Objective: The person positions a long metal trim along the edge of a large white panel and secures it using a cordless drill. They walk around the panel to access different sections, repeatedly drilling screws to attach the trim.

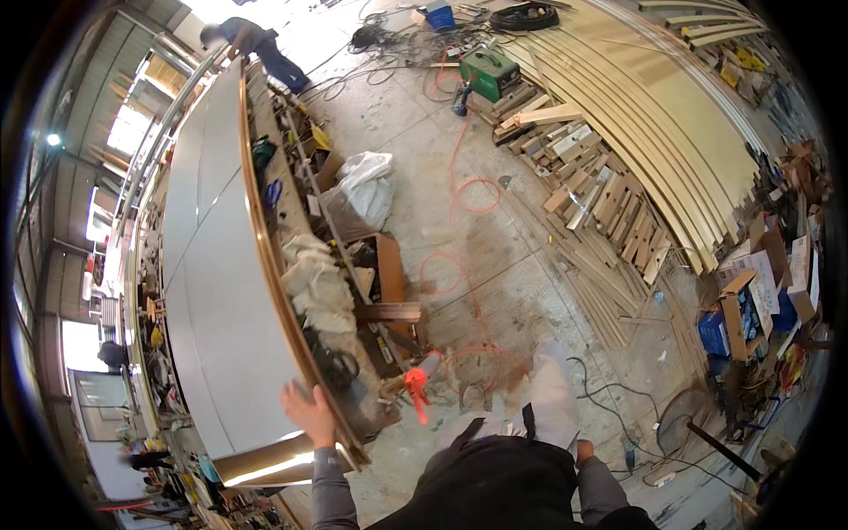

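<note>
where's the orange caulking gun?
Head view, lower centre: the orange caulking gun is right of the left hand and the large flat grey panel.

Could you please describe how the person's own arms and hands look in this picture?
Long grey sleeves are worn on both sides. The left hand is bare and ungloved; the small visible part of the right hand also looks bare.

The left hand (309, 415) lies spread over the edge of a long grey panel (212, 300); the right hand (585, 453) hangs low, partly hidden; another person (256, 44) bends at the far end.
</note>
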A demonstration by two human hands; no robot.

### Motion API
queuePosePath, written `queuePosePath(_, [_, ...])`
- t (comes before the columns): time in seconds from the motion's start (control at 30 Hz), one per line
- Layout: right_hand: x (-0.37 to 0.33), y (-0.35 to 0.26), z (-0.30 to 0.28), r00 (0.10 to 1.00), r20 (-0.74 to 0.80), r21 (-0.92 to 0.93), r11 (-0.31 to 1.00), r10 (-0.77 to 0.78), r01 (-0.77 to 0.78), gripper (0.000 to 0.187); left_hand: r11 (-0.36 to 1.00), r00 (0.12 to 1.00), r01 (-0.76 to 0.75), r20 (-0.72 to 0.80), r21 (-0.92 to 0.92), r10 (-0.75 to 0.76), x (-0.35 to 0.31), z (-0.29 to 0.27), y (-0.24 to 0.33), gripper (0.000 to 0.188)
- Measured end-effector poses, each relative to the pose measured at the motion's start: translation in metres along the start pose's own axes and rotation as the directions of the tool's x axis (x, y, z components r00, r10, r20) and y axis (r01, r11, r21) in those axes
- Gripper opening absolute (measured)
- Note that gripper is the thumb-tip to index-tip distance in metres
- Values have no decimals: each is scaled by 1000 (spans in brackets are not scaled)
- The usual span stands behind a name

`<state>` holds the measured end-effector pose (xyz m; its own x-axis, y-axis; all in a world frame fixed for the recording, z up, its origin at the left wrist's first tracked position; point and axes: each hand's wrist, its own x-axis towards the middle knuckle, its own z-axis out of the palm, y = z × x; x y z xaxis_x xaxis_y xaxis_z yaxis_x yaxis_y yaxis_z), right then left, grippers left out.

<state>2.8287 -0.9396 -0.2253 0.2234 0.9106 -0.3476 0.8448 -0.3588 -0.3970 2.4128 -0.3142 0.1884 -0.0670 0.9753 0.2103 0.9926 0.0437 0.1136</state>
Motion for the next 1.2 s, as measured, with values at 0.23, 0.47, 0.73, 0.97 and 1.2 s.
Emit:
queuePosePath(0.23, [216, 53, -219, 696, 387, 862, 33, 605, -507, 22, 888, 930, 303, 98, 346, -356, -72, -28, 55, 72])
queuePosePath(0.47, [336, 63, -297, 699, 433, 849, 2, 568, -528, 23, 936, 925, 343, 146, 71, -350, -191, -42, 52, 74])
queuePosePath(0.73, [331, -42, -244, 907, 370, 688, 597, 201, -413, 29, 881, 893, 438, -23, -181, -449, -234, -85, 53, 67])
queuePosePath(0.97, [335, -269, -307, 982, 54, 446, 884, -182, 139, 36, -75, 395, 738, 519, -671, -758, -616, 26, -124, 27])
queuePosePath(1.2, [220, -567, -367, 765, -485, 365, 698, -423, 616, 26, -740, -355, 623, 750, -256, -558, -900, -14, -176, 17])
